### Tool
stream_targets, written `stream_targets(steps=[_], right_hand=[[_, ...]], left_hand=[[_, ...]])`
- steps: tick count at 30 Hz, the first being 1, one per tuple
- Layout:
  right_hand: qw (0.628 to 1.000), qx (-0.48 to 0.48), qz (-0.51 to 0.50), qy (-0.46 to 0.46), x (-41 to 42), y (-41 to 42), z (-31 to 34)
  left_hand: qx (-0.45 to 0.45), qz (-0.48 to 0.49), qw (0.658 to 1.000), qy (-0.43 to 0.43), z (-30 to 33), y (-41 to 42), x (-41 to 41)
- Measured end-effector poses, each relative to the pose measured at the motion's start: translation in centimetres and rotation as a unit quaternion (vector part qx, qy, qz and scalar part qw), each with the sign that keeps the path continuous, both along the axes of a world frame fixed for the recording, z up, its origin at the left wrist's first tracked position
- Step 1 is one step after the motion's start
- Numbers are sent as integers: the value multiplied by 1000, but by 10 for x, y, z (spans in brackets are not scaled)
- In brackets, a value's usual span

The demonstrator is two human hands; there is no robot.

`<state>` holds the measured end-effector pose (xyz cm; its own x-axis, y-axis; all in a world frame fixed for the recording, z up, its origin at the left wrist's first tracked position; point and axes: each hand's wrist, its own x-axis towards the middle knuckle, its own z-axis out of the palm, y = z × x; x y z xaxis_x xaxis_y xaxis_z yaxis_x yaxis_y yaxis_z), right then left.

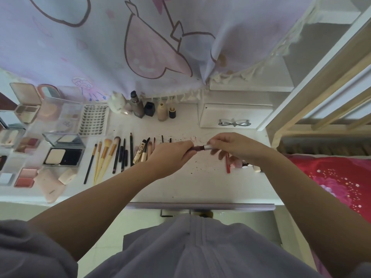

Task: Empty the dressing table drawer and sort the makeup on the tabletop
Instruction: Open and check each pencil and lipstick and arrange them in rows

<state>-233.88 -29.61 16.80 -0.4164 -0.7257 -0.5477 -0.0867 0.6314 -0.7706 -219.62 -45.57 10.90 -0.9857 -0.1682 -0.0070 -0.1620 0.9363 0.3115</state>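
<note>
Above the white tabletop (200, 181) both my hands hold one lipstick (200, 147) between them. My left hand (170, 155) grips its dark red end. My right hand (230, 146) pinches its silver end. Left of my hands lies a row of brushes and pencils (112, 155). Palettes and compacts (64, 155) sit at the far left. Bottles (149, 109) stand in a line at the back. A red pencil (227, 163) and a few small items lie under my right hand, partly hidden. The dressing table drawer (200, 206) shows only its front edge below the tabletop.
A small white drawer box with a bow handle (234, 117) stands at the back right. A printed curtain (120, 47) hangs over the table's rear. A lash tray (93, 121) lies by the palettes. A red bedspread (331, 177) and wooden bed frame are on the right.
</note>
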Motion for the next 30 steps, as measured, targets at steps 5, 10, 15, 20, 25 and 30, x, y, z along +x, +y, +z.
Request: stream_targets(steps=[5, 10, 15, 20, 25, 30], right_hand=[[996, 41, 70, 37, -24, -1, -2], [992, 76, 73, 75, -47, 7, -17], [996, 80, -7, 39, -51, 14, -36], [994, 110, -26, -9, -23, -1, -63], [982, 143, -26, 120, 14, -30, -101], [979, 161, -63, 110, 38, -51, -127]], left_hand=[[-17, -12, 999, -26, -7, -5, -12], [17, 12, 998, -66, -24, -30, -11], [142, 201, 967, -60, -39, -45, -14], [250, 277, 920, -122, -45, -33, -39], [183, 275, 927, -179, -63, -19, -57], [27, 255, 947, -193, -73, -16, -58]])
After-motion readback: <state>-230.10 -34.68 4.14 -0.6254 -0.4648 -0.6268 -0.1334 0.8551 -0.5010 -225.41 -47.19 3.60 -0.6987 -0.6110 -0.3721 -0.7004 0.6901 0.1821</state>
